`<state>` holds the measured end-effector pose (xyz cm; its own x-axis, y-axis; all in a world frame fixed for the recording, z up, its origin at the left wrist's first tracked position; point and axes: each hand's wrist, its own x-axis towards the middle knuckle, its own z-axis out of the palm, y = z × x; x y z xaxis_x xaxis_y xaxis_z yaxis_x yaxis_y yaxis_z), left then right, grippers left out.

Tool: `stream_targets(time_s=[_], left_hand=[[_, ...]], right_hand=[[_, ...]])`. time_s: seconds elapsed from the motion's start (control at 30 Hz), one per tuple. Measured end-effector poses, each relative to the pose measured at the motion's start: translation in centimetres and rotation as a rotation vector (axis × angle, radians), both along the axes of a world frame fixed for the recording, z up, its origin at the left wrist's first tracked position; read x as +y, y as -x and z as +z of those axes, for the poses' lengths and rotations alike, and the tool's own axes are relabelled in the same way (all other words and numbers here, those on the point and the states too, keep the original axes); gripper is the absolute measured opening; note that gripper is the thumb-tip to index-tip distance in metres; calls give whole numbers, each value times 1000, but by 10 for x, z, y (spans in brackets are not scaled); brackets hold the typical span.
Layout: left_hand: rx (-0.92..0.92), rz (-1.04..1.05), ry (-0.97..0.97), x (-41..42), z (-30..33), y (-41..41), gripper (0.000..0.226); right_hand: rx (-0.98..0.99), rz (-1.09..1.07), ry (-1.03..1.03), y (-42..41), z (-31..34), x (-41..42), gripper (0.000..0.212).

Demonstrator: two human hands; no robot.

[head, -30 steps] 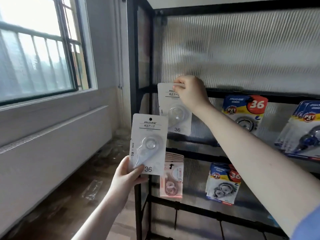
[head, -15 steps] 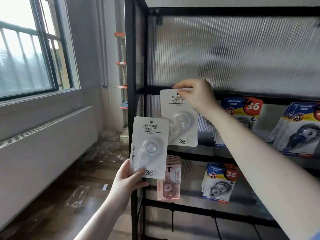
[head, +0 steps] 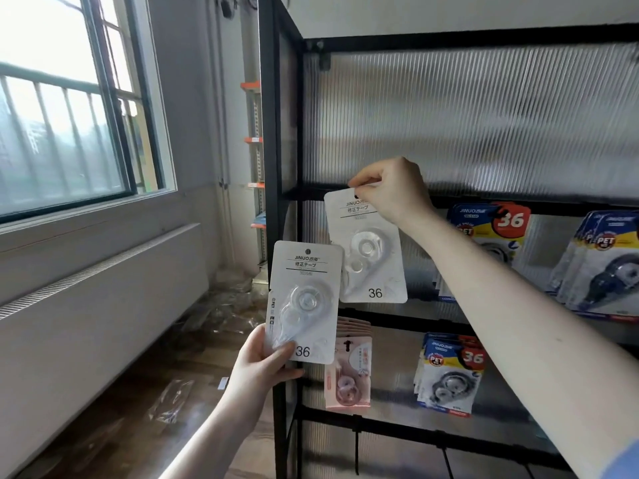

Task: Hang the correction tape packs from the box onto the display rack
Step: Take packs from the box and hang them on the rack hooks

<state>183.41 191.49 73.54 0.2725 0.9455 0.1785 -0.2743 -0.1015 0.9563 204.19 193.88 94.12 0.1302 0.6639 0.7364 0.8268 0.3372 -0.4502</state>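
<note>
the right hand [head: 390,191] pinches the top edge of a white correction tape pack [head: 371,250] between thumb and curled fingers, holding it up against the black crossbar of the display rack [head: 269,133]. the left hand [head: 257,368] holds a second white pack [head: 302,302] upright by its bottom edge, thumb across the front, just beside the rack's front post. pink packs [head: 347,371] and blue packs [head: 449,375] hang on the rows below.
</note>
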Motion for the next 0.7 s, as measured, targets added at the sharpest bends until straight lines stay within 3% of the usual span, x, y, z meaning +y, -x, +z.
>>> stream_targets(time_s=[0.23,0.5,0.7], left_hand=[[-20,-9,6,-4,1,-5,35],[-11,-4,-17,-4,3,-10,43],[7,-7,-19,-4,3,-15,37]], right_hand=[[21,85,129,-12,-3,1,20],[-54,16,53,-15,-20,17,21],[-122,-31,16,-18,-24,25,20]])
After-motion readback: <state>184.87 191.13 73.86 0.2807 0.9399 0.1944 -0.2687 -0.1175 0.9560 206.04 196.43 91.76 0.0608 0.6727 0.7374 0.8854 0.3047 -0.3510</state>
